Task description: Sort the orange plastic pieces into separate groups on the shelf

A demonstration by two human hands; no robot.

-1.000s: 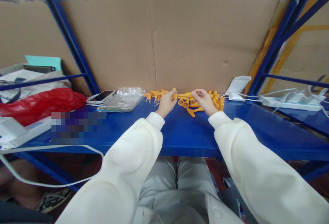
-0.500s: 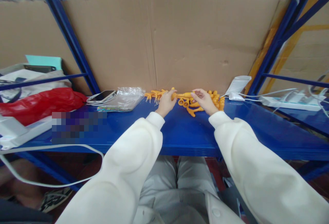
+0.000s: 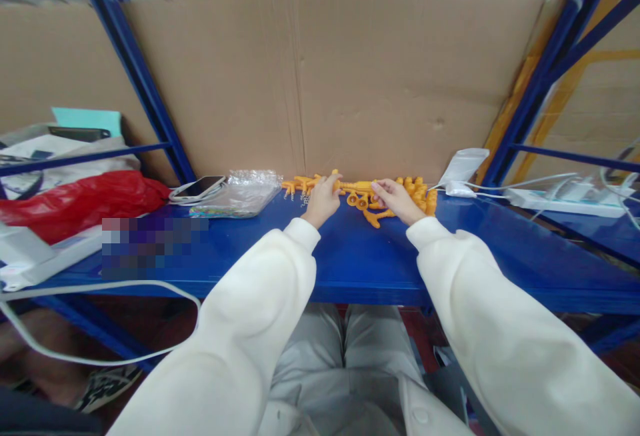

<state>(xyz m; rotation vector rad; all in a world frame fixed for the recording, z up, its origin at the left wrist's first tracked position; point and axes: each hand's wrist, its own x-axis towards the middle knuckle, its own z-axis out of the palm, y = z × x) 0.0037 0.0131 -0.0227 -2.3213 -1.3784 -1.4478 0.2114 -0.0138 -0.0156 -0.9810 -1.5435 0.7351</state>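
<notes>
My left grip (image 3: pixel 323 199) is closed around the left end of a long orange piece (image 3: pixel 358 186), and my right grip (image 3: pixel 395 199) pinches its right end between thumb and fingers. The piece lies level between them, above the far side of the blue worktop (image 3: pixel 370 256). More orange parts (image 3: pixel 421 195) crowd just beyond my right grip; small springs (image 3: pixel 304 198) sit left of my left grip. Farther left lies a clear plastic packet (image 3: pixel 245 195) beside a phone (image 3: pixel 201 187).
</notes>
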